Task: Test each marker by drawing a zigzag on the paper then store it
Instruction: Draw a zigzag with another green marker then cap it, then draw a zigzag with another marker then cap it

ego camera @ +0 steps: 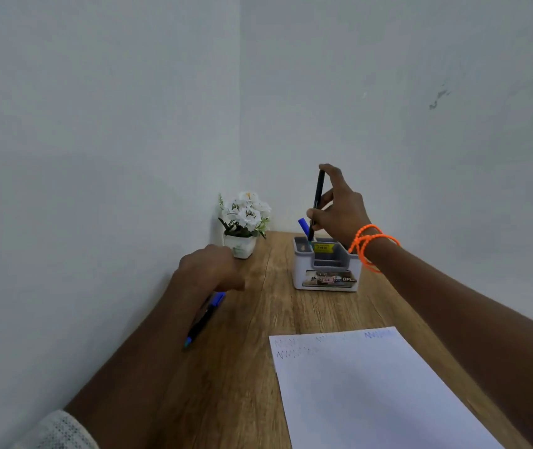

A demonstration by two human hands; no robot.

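My right hand (341, 210) pinches a black marker (318, 196) upright, its lower end inside the grey-and-white desk organizer (326, 270). A blue-capped marker (304, 226) stands in the same compartment. My left hand (213, 268) hovers low over the wooden desk, fingers loosely curled, just above a black marker with blue ends (205, 319) that lies on the desk partly under my wrist. I cannot tell whether the hand touches it. The white paper (372, 390) lies at the near right, with faint zigzag marks along its top edge.
A small white pot of white flowers (245, 222) stands in the corner by the wall, left of the organizer. Walls close off the desk (258, 367) on the left and at the back. Orange bands circle my right wrist.
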